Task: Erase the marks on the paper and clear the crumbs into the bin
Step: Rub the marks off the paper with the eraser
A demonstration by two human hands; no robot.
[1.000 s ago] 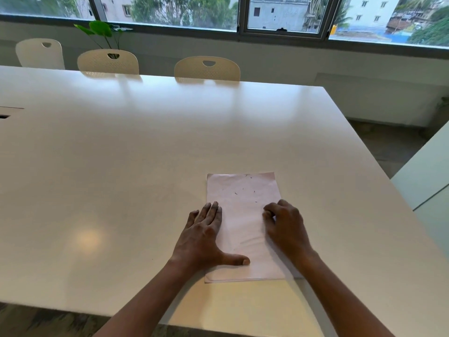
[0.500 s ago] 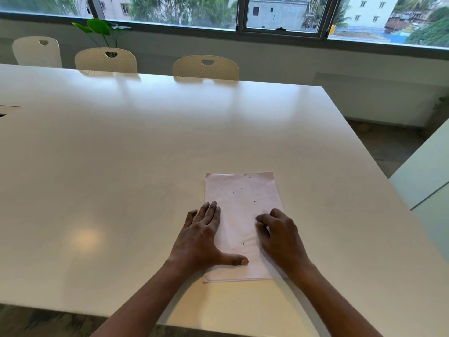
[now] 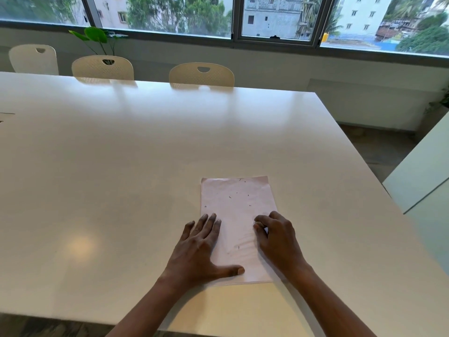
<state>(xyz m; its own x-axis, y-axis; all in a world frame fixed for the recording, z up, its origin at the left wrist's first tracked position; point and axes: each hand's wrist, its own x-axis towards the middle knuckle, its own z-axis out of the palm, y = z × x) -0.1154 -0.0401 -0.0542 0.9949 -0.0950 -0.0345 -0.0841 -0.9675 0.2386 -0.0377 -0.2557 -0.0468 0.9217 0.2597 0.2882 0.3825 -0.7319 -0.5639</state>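
Pale pink paper (image 3: 239, 222) flecked with dark specks (image 3: 230, 197), white table (image 3: 121, 166).

Right hand (image 3: 277, 239) at right edge of paper (image 3: 238, 215): fingers curled under, whatever they pinch hidden. Pale bit at fingertips may be paper itself, cannot tell. Left hand (image 3: 199, 254) flat over paper's near-left corner, corner covered. Dark specks (image 3: 230, 197) on paper's far half too small to tell marks from crumbs. Both forearms cut off by bottom edge, nearer than paper. Tabletop (image 3: 121, 166) runs out of frame left of paper. Beyond paper, three chairs (image 3: 201, 74): only backrests show, seats behind tabletop. Plant (image 3: 97, 37) there too, base hidden behind chair.
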